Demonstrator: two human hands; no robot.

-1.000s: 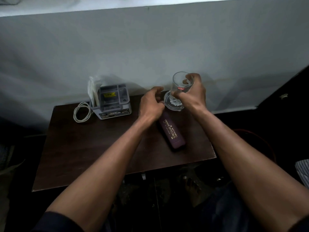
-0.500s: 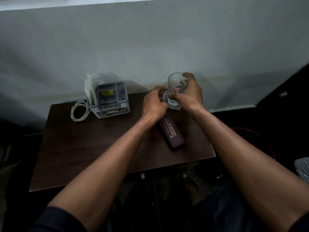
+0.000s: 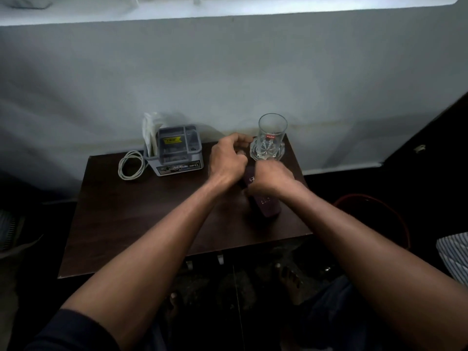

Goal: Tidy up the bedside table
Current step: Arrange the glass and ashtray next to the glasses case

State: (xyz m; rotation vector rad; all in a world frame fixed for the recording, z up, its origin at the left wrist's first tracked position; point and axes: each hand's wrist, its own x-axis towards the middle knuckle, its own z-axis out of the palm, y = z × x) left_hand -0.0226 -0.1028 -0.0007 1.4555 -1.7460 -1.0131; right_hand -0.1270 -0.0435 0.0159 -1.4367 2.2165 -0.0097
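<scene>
Your fingers are curled on both hands. Your left hand (image 3: 228,160) is bent into a loose fist, its fingertips close to the base of the glass (image 3: 269,140); whether they touch it, or pinch something small, cannot be told from this angle. Your right hand (image 3: 272,177) is closed over the upper part of a dark purple case (image 3: 268,202), a spectacle-type case with pale lettering, which lies on the tabletop and points toward you. The hand hides its far end, so a firm grip looks likely but is not certain.

Just beyond both hands, the clear glass stands upright in the far right corner of the bedside table (image 3: 141,219), free of either hand. It appears empty and has a heavy faceted base.

At the far left of the tabletop sits a grey organiser box (image 3: 177,153) with several compartments, with white paper or tissue (image 3: 149,130) standing behind its left side. A coiled white cable (image 3: 130,164) lies just beside the box, to its left. The near half of the dark wooden top is bare.

As a judgement, the tidying is well along: 3 items already sit along the back edge. The case is the 1 item out of line, and placing it seems to be what remains.
</scene>
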